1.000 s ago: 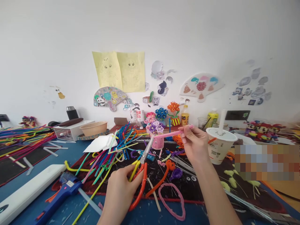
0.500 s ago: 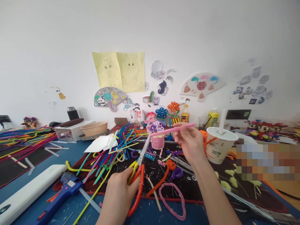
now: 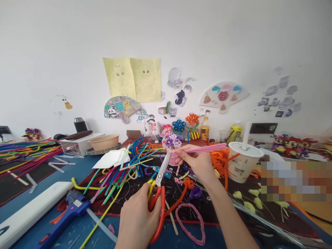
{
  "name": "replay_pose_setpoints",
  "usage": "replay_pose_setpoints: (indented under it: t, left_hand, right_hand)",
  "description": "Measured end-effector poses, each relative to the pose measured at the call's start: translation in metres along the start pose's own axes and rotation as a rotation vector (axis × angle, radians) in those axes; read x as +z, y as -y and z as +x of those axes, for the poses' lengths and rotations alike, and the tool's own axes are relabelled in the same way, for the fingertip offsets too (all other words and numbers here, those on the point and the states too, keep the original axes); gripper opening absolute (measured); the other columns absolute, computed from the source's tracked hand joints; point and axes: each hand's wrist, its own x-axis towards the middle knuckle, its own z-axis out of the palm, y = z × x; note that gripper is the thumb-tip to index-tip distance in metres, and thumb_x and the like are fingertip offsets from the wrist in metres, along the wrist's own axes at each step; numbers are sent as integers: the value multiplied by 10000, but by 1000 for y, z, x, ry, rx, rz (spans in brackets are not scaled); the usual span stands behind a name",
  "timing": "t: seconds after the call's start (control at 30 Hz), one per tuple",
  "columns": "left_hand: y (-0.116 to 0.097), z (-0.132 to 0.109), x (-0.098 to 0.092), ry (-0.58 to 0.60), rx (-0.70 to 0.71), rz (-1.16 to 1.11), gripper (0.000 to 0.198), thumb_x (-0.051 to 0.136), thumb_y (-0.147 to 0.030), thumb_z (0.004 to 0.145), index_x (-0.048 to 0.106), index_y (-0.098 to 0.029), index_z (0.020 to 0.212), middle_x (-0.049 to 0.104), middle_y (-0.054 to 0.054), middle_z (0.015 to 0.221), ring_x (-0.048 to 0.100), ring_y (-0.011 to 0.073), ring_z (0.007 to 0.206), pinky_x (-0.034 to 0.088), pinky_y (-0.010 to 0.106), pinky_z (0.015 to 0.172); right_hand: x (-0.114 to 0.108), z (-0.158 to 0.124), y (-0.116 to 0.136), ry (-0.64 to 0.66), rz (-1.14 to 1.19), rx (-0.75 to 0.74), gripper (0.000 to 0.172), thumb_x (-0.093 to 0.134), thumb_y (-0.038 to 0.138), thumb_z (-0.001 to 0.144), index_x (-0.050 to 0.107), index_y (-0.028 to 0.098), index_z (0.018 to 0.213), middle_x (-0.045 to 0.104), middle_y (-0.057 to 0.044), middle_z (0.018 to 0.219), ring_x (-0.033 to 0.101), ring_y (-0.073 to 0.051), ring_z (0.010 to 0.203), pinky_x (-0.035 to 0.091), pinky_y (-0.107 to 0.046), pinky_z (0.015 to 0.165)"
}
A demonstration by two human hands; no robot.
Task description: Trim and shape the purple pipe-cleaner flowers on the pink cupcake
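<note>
My left hand (image 3: 141, 214) is wrapped round the handles of a pair of scissors (image 3: 161, 174) with orange-red grips, its blades pointing up and away. Between the thumb and fingers of my right hand (image 3: 194, 160) are pink pipe cleaners (image 3: 207, 148), lying roughly level. Their left end is at the scissor tips; whether the blades touch them I cannot tell. Partly hidden behind my right fingers stands a small pink pot (image 3: 172, 159) with purple pipe-cleaner flowers (image 3: 173, 140). A pink pipe-cleaner loop (image 3: 190, 224) lies in front, near an orange curled piece (image 3: 188, 183).
Bundled coloured pipe cleaners (image 3: 137, 152) lie left of centre. A blue glue gun (image 3: 75, 207) and a long white case (image 3: 33, 211) occupy the left front. At right stands a lidded cup with a straw (image 3: 241, 166), near pale yellow pieces on wires (image 3: 256, 200).
My right hand has moved left and down, now gripping the pink pipe cleaners near their left end. My left hand and the scissors have shifted slightly right.
</note>
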Motion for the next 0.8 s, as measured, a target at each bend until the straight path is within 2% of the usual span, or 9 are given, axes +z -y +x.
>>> replay_pose_setpoints:
  t: [0.1, 0.2, 0.33, 0.53, 0.67, 0.8]
  left_hand:
    - [-2, -1, -2, 13, -6, -8, 233, 397, -378, 887, 569, -247, 973, 734, 68, 980, 686, 289, 895, 416, 297, 655]
    - [-1, -2, -2, 14, 21, -8, 243, 385, -370, 902, 572, -244, 992, 737, 64, 922, 687, 288, 873, 403, 294, 653]
    - [7, 0, 6, 17, 71, -4, 263, 381, -388, 920, 580, -235, 841, 710, 48, 739, 684, 250, 737, 360, 266, 595]
    - [16, 3, 18, -50, 114, 75, 295, 390, -355, 923, 541, -228, 704, 666, 41, 618, 653, 189, 601, 323, 242, 536]
    - [16, 7, 14, -56, 96, 107, 280, 398, -350, 917, 578, -218, 749, 690, 61, 634, 680, 216, 622, 330, 245, 533]
    - [14, 7, 5, -30, 71, 111, 238, 427, -349, 898, 604, -220, 803, 725, 74, 712, 707, 253, 727, 364, 254, 563]
  right_hand:
    - [0, 0, 0, 19, -7, 6, 290, 745, 433, 758, 701, 147, 755, 670, -42, 608, 625, -150, 525, 539, -262, 513]
    - [1, 0, 0, 28, -12, 3, 272, 739, 420, 771, 702, 151, 759, 678, -45, 610, 625, -147, 525, 538, -257, 518]
    - [1, 0, -1, 18, -16, 12, 274, 748, 423, 759, 709, 152, 756, 677, -43, 602, 620, -146, 519, 540, -258, 523]
    - [2, -1, 0, 10, -15, -4, 267, 751, 415, 754, 710, 152, 740, 663, -32, 578, 601, -134, 489, 514, -243, 490]
    - [1, -1, 3, -7, -35, -14, 258, 751, 404, 754, 710, 149, 739, 639, -18, 550, 568, -111, 454, 471, -213, 445]
    - [-3, 2, 3, -107, -2, 19, 321, 801, 443, 673, 699, 139, 692, 619, -16, 519, 538, -104, 412, 422, -198, 384]
